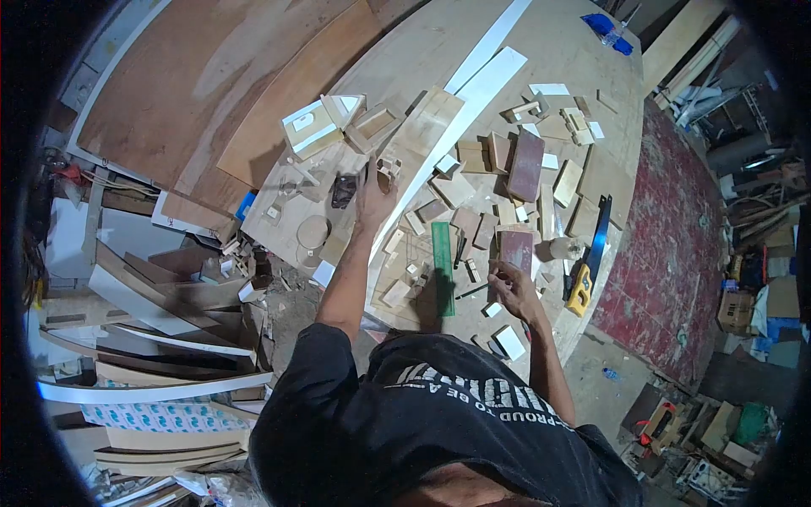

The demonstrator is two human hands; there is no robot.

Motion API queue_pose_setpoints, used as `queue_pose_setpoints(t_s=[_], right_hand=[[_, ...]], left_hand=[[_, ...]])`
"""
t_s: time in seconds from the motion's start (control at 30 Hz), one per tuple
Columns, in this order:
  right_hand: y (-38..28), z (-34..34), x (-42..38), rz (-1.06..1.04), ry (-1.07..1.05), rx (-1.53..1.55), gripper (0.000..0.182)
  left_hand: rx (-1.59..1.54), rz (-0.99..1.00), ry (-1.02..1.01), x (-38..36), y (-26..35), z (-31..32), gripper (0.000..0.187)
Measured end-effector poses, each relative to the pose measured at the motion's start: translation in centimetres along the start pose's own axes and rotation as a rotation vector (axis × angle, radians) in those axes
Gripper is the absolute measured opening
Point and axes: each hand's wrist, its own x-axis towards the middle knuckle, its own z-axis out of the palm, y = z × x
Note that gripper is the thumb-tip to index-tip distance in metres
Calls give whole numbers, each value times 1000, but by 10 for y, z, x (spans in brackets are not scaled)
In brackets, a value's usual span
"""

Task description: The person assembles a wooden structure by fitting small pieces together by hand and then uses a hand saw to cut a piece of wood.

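My left hand is at the middle of the workbench, its fingers closed around a small wooden piece. A dark, crumpled-looking object lies just left of it. Lower right, my right hand has its fingers curled together beside a reddish-brown block; what they hold, if anything, is too small to make out. A dark pencil-like stick lies left of that hand. Between my hands is a green ruler-like strip. Small wooden assemblies stand beyond my left hand.
Wood offcuts are scattered across the right half of the workbench. A yellow-handled handsaw lies at its right edge. Long white strips run across the bench. Curved panels are stacked at lower left.
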Motion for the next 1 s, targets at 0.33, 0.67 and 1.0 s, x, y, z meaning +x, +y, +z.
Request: queue_pose_setpoints(t_s=[0.33,0.67,1.0], right_hand=[[-6,0,-2,-8,-24,33,45],[-3,5,-3,-30,-34,14,41],[-8,7,-4,-38,-36,-3,41]], left_hand=[[-83,-51,-71,-4,15,-14,77],[29,-8,-126,0,9,-17,69],[152,141,-66,12,13,-35,42]])
